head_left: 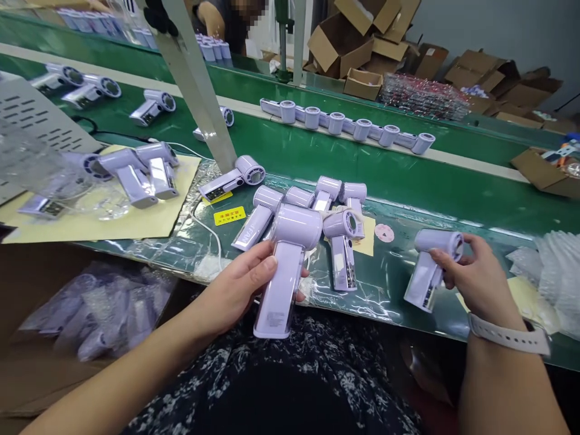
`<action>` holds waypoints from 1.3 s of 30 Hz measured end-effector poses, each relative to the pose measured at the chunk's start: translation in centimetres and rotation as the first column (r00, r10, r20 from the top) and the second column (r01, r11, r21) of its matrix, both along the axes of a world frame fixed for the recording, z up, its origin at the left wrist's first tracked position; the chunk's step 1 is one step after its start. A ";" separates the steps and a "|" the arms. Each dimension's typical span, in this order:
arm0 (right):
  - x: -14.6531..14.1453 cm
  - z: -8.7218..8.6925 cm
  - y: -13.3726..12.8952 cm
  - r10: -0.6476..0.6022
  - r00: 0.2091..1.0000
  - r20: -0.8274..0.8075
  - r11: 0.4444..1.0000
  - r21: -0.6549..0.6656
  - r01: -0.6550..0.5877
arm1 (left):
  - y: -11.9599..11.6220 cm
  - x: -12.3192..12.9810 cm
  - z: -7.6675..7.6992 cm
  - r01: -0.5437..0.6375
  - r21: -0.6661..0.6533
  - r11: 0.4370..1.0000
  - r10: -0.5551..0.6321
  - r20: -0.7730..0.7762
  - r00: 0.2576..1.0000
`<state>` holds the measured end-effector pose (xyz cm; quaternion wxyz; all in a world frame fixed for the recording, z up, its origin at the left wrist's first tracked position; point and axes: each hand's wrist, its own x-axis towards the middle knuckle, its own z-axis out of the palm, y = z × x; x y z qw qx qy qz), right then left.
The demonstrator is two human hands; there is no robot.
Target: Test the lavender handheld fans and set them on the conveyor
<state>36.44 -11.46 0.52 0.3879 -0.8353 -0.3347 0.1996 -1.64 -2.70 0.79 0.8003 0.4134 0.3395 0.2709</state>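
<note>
Your left hand is closed around the handle of a lilac handheld fan, held upright above the near edge of the green bench. Your right hand pinches the head of a second fan at the right. Lowering the left one carelessly could knock the fans crowded just beyond; a loose right pinch could let that smooth head slip.

Open cardboard boxes lie heaped before a plain grey wall. A green surface reflects pale streaks of light, and a slanted metal post rises beside it.
</note>
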 end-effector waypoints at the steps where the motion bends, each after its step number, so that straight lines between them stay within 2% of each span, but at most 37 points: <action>1: -0.1 0.1 0.0 0.029 0.999 -0.029 0.999 0.026 -0.028 | 0.0 -0.1 -0.1 -0.001 -0.003 1.000 0.001 0.001 1.000; 3: -0.5 0.1 0.2 0.085 0.994 -0.073 0.995 0.049 -0.081 | -0.1 -0.3 -0.3 -0.015 -0.015 1.000 0.015 -0.006 1.000; 5: -1.2 -0.2 0.8 0.111 0.993 -0.041 0.994 0.019 -0.110 | -0.1 -0.3 -0.5 -0.031 -0.027 0.999 0.030 -0.015 0.999; 8: -2.3 -0.6 1.9 0.193 0.967 0.165 0.978 -0.110 -0.177 | -0.1 -0.3 -0.5 -0.035 -0.022 0.999 0.034 -0.005 0.999; 10: -3.0 -0.4 2.2 0.236 0.943 0.236 0.963 -0.186 -0.194 | -0.1 -0.2 -0.4 -0.027 -0.018 0.999 0.027 0.007 1.000; 12: -3.6 0.1 1.9 0.197 0.972 0.126 0.972 -0.157 -0.177 | -0.2 -0.2 -0.4 -0.018 -0.019 1.000 0.018 0.016 1.000; 14: -4.2 0.7 1.3 0.151 0.984 -0.096 0.986 -0.050 -0.156 | -0.3 -0.2 -0.4 -0.019 -0.023 1.000 0.019 0.015 1.000; 16: -4.7 1.2 0.6 0.178 0.940 -0.291 0.984 0.050 -0.171 | -0.3 -0.1 -0.5 -0.028 -0.033 0.999 0.029 0.005 1.000; 19: -5.4 2.0 0.0 0.235 0.881 -0.411 0.972 0.087 -0.219 | -0.2 0.0 -0.4 -0.033 -0.040 0.999 0.033 0.010 0.999; 21: -5.7 2.4 0.0 0.200 0.925 -0.322 0.980 0.055 -0.193 | -0.1 0.1 -0.2 -0.030 -0.036 0.999 0.030 0.019 0.999; 23: -5.8 2.4 0.4 0.141 0.989 -0.034 0.989 -0.033 -0.142 | -0.1 0.2 -0.2 -0.031 -0.041 0.999 0.032 0.012 0.999; 25: -5.5 1.7 0.9 0.169 0.938 0.304 0.972 -0.211 -0.107 | -0.1 0.2 -0.2 -0.040 -0.056 0.998 0.039 -0.006 0.999; 26: -5.3 1.2 1.1 0.223 0.890 0.399 0.947 -0.305 -0.101 | -0.2 0.2 -0.2 -0.042 -0.062 0.997 0.041 -0.012 0.999; 28: -4.7 0.0 1.5 0.325 0.840 0.435 0.896 -0.425 -0.127 | -0.3 0.2 -0.3 -0.046 -0.068 0.997 0.045 -0.011 0.999; 30: -4.5 -0.7 1.5 0.345 0.855 0.387 0.895 -0.409 -0.176 | -0.4 0.3 -0.4 -0.041 -0.071 0.997 0.042 0.008 0.999; 32: -5.0 -0.7 1.2 0.284 0.919 0.273 0.935 -0.291 -0.202 | -0.5 0.4 -0.4 -0.032 -0.082 0.996 0.035 0.041 0.999; 34: -6.7 -0.1 0.9 0.174 0.985 -0.010 0.979 -0.102 -0.174 | -0.5 0.5 -0.4 -0.007 -0.096 0.995 0.014 0.079 0.997; 35: -7.9 0.3 0.7 0.142 0.969 -0.201 0.989 -0.010 -0.147 | -0.5 0.5 -0.4 0.012 -0.101 0.995 -0.002 0.098 0.995; 37: -10.8 0.9 0.7 0.176 0.828 -0.532 0.983 0.132 -0.124 | -0.5 0.6 -0.4 0.057 -0.102 0.993 -0.043 0.135 0.990; 39: -13.8 1.4 1.0 0.283 0.654 -0.702 0.958 0.243 -0.153 | -0.7 0.5 -0.1 0.085 -0.086 0.993 -0.070 0.169 0.983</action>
